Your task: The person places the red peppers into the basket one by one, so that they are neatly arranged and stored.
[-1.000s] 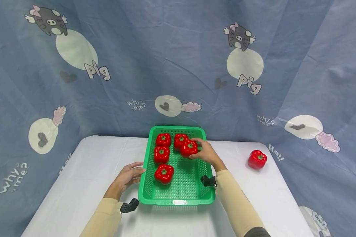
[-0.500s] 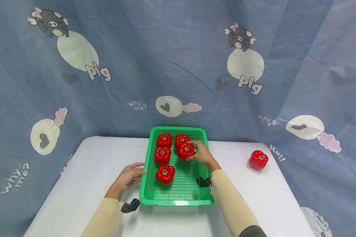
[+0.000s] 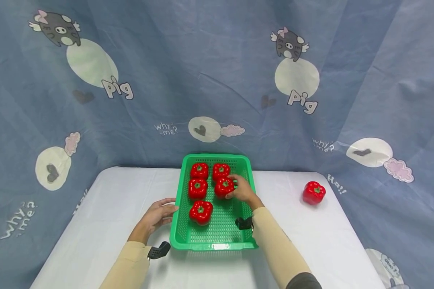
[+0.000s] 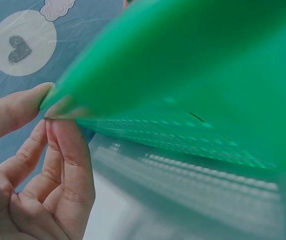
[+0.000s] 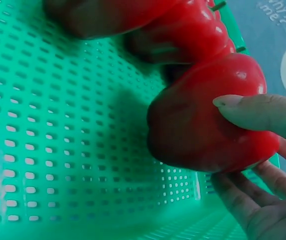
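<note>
A green plastic basket [image 3: 191, 245] with perforated walls stands in the middle of the table. At its left side my left hand [image 3: 158, 214] pinches the rim; in the left wrist view the thumb is above the basket's edge [image 4: 133, 75] and the fingers are beneath it. Inside the basket my right hand [image 3: 244, 190] holds a red bell pepper [image 3: 223, 188] just in front of the back right pepper [image 3: 220, 169]. From the right wrist, thumb and fingers are seen around the held pepper [image 5: 198, 120]; whether it touches the basket's bottom is hard to tell.
Down the basket's left side runs a row of red peppers: a back one [image 3: 199, 171], a middle one [image 3: 197, 188] and a front one [image 3: 201, 212]. Another red pepper [image 3: 314, 192] lies on the white table [image 3: 289, 184] to the right. A blue printed cloth [image 3: 217, 80] hangs behind.
My right hand has moved the held pepper slightly left and toward me, lower in the basket, away from the back right pepper it overlapped. The left hand has stayed at the rim.
</note>
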The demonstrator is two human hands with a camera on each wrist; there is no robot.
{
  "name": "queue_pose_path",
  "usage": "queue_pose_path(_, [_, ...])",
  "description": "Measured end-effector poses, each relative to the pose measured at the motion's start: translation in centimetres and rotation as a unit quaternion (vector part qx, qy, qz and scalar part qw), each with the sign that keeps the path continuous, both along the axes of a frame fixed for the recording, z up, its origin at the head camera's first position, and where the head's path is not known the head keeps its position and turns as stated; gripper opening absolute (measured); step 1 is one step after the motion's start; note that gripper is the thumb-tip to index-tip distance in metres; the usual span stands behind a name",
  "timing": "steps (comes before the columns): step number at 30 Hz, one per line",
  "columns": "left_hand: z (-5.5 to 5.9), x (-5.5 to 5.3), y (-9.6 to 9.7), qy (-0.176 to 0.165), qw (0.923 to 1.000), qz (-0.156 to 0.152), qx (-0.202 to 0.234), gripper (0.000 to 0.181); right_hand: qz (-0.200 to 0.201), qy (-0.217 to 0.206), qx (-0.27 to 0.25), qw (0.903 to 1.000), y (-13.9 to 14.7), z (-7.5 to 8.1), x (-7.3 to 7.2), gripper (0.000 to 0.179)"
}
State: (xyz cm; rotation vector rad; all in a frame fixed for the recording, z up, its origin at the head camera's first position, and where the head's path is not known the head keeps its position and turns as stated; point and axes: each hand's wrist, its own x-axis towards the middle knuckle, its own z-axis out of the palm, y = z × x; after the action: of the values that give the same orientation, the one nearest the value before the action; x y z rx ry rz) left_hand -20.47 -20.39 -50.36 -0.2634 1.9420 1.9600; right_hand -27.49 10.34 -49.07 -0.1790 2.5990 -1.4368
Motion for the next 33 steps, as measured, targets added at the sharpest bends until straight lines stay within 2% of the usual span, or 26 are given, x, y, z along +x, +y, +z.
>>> queue_pose_path(6, [-0.1,-0.1,0.0,-0.002,0.9998,0.004,-0.018,0.054,0.004,-0.011,-0.005,0.9999,-0.1,-0.2,-0.3,0.07])
queue_pose_path(16, [-0.1,0.0,0.0,0.001,0.9998,0.008,-0.019,0.053,0.019,-0.008,-0.012,0.9997,-0.5,-0.7,-0.6,0.068])
queue_pose_path(28, [-0.3,-0.1,0.0,-0.003,0.9999,0.004,-0.014,0.053,-0.002,-0.026,-0.036,0.999,-0.8,-1.3,-0.5,0.07])
queue_pose_path(33, [-0.2,-0.1,0.0,-0.005,0.9999,0.006,-0.013,0.054,0.003,-0.022,-0.036,0.9991,-0.8,-1.0,-0.7,0.072])
